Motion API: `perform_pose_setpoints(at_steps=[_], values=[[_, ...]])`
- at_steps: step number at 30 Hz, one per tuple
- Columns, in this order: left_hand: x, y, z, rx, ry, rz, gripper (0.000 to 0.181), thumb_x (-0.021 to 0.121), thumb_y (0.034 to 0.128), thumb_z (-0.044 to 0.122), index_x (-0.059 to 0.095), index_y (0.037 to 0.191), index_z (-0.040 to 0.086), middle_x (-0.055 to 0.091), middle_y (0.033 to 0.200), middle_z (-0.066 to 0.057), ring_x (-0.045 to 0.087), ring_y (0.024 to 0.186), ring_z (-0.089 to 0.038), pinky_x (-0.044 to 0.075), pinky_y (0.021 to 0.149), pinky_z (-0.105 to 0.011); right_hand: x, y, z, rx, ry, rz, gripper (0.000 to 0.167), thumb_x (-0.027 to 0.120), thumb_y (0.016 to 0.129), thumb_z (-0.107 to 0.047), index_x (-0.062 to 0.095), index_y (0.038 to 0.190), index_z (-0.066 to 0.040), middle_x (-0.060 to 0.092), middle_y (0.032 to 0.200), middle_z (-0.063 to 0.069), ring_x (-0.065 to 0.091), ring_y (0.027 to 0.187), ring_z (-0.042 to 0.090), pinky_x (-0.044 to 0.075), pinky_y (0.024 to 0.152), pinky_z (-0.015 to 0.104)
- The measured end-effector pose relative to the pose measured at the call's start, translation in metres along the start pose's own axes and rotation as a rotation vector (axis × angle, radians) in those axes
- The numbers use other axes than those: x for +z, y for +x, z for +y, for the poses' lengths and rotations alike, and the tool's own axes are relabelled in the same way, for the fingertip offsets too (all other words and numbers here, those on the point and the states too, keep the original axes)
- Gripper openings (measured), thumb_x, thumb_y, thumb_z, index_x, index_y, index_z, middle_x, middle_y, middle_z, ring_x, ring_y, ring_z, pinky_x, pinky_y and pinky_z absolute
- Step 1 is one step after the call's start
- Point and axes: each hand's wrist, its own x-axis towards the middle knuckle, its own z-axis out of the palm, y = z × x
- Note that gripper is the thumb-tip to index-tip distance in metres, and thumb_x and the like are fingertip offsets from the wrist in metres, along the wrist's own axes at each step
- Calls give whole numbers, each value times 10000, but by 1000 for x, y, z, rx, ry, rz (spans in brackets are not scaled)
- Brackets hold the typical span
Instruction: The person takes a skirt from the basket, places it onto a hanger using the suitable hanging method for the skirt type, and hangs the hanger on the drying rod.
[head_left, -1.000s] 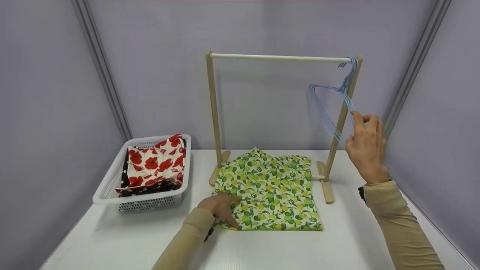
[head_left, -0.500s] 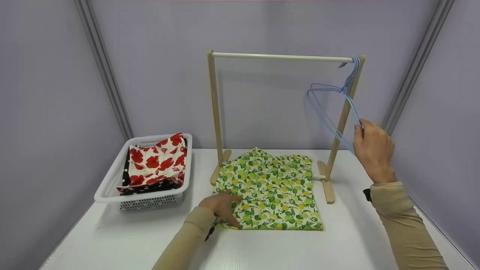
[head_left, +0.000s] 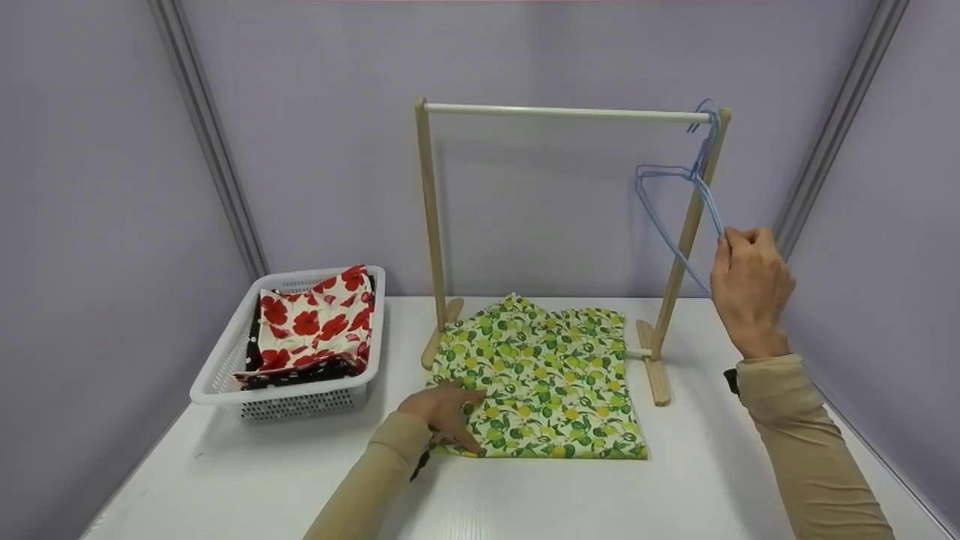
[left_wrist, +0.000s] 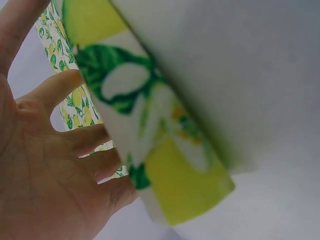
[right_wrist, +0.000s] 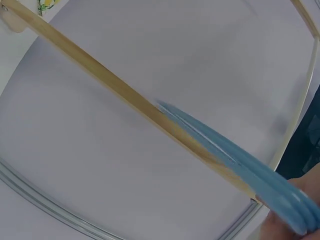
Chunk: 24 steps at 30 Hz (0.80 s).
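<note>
Pale blue wire hangers (head_left: 711, 202) hang at the right end of the rack's white bar (head_left: 562, 112). My right hand (head_left: 752, 289) pinches their right side, and one hook stands raised above the bar. In the right wrist view, the hangers (right_wrist: 225, 150) lie close together beside the fingers, so how many I hold is unclear. A green-and-yellow lemon-print cloth (head_left: 547, 382) lies spread on the table. On its near left corner rests my left hand (head_left: 444, 414), fingers spread; the left wrist view shows those fingers touching the cloth's folded edge (left_wrist: 135, 95).
Left of the rack sits a white basket (head_left: 285, 391) holding a red-flowered cloth (head_left: 315, 319) and black dotted fabric. The rack's wooden left post (head_left: 430, 217) and right post (head_left: 671, 292) stand behind and beside the lemon-print cloth. Grey panels enclose the table.
My right hand has moved slightly right and closed on the hangers' side. The hangers have shifted right, and one hook has risen above the bar. My left hand stays put.
</note>
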Motion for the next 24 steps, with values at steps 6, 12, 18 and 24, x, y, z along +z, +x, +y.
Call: perform_pose_setpoints(at_steps=[6,12,18,24], values=[[1,1,0,-1,-6,-5,918,867,684,482,431,1479,339,215,1626,-110,149,1506,-361,270,1129,-635,-4,1,-12,-15,17,22,294,525,1005,-148,668,1116,84,653,1002,276,618,812,489,466,659,618],[0,-1,1,-14,-25,-14,919,870,688,465,428,1482,328,193,1633,-98,135,1510,-350,277,1128,-630,-5,-3,-26,-71,66,13,285,511,993,-114,668,1107,95,647,948,281,608,741,477,460,608,601],[1,-2,1,-12,-24,-10,913,873,683,463,441,1475,327,203,1630,-101,137,1510,-350,265,1134,-630,-3,-10,-37,-105,156,-55,291,493,968,-58,641,1163,100,645,950,296,606,757,452,466,636,573],[-1,0,2,-15,-8,-12,920,872,678,478,436,1476,337,202,1631,-93,135,1511,-347,257,1140,-628,6,-18,-40,-20,237,-187,383,400,985,-71,526,1305,97,620,917,260,566,696,353,463,588,443]])
